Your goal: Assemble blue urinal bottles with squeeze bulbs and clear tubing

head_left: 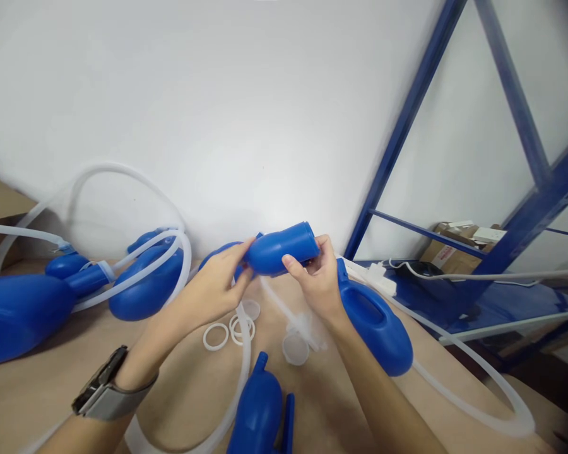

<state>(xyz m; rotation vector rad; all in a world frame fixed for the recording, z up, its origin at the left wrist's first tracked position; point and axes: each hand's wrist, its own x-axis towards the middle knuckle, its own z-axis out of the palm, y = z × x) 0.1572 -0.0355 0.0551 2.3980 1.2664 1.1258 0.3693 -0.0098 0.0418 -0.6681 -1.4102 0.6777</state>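
Far left on the table (38,384), several blue bottles (23,315) already have white tubes (123,176) running from their necks, so I'd judge those ones finished. A watch (105,386) sits on the left wrist. The left hand (213,287) curls its fingers around the narrow end of the blue bottle in hand (281,249), which is held up off the table, lying sideways between both hands. Under it lie white rings (216,336), a clear cap (295,348) and a loose tube (241,384), apparently parts not yet fitted. The right hand (318,280) pinches the bottle's wide open end between thumb and fingers; no tube shows on this bottle. Two more bare bottles wait: one at the lower middle (258,410), one beside the right forearm (376,325). On the blue rack (525,214) to the right, a carton (447,252) bears a red mark, too blurred to read. I see no other writing.
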